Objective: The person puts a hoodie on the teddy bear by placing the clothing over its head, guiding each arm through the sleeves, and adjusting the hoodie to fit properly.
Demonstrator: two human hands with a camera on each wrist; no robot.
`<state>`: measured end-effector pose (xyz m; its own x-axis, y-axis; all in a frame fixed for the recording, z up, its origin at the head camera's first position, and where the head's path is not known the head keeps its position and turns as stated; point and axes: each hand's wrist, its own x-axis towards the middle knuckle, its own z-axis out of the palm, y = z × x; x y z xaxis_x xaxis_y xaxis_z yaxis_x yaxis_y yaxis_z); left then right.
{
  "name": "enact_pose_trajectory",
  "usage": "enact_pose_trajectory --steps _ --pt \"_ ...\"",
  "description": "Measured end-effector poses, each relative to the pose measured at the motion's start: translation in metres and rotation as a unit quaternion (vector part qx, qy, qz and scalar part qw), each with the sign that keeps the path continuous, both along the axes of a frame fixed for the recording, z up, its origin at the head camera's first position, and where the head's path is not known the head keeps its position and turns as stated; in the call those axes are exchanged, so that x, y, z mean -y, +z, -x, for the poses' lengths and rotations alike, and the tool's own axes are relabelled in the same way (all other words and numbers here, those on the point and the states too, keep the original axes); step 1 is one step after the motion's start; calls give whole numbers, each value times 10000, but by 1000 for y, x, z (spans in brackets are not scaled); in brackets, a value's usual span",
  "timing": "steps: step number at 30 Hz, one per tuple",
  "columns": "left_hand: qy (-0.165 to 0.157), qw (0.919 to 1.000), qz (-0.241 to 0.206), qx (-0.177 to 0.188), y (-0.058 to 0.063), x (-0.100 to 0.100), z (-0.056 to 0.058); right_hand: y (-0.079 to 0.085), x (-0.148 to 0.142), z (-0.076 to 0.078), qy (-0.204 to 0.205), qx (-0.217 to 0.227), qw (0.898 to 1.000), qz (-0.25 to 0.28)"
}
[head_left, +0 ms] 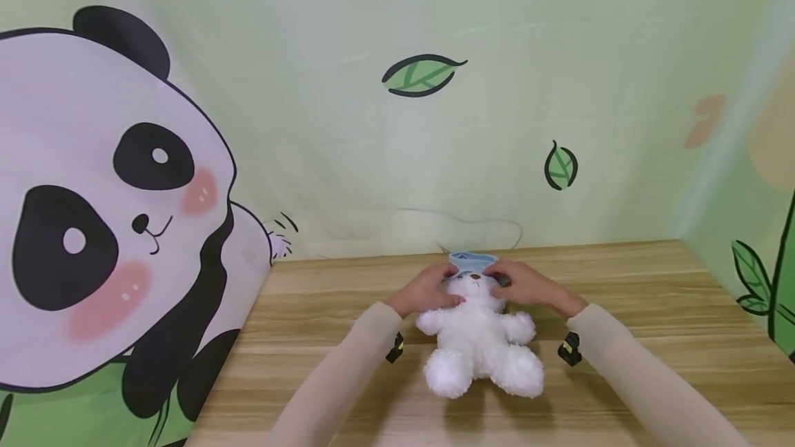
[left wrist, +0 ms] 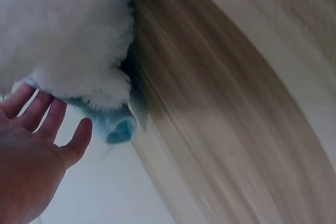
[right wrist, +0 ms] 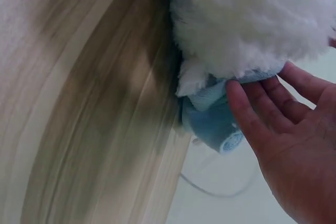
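A fluffy white teddy bear (head_left: 478,336) lies face up on the wooden table, its legs toward the near side. Light-blue cloth (head_left: 473,262), open at its far end, covers the top of its head. At the left of the head, my left hand (head_left: 433,288) holds the cloth's edge; its thumb lies against the fur. My right hand (head_left: 528,283) grips the opposite side. In the right wrist view, fingertips (right wrist: 234,88) lie on the blue cloth (right wrist: 210,121) below the white fur. The left wrist view shows one finger (left wrist: 80,136) apart from the cloth.
The wooden table (head_left: 323,309) ends at a pale green backdrop (head_left: 298,123) printed with a large panda (head_left: 168,219) and leaves. A thin cord (head_left: 459,216) shows along the backdrop behind the bear. Black wrist devices (head_left: 569,349) sit below the sleeves.
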<state>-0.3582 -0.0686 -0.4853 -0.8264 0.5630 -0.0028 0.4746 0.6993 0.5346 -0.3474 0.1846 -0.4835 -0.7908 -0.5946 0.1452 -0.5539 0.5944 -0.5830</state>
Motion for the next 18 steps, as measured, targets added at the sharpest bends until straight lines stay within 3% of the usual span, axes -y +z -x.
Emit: enact_pose_trajectory --steps 7,12,15,18 --pt "-31 9998 -151 -98 -1 -6 -3 -5 7 1 -80 -111 9999 85" --pt "-205 9973 -220 -676 -2 -6 -8 -8 14 -2 -76 -499 9983 276" --pt "-294 9936 -9 -1094 -2 -5 -13 -8 17 -4 -82 -759 9967 284" --pt "-315 9914 160 -1264 -3 -4 -16 -9 20 -6 -1 -1003 9946 274"
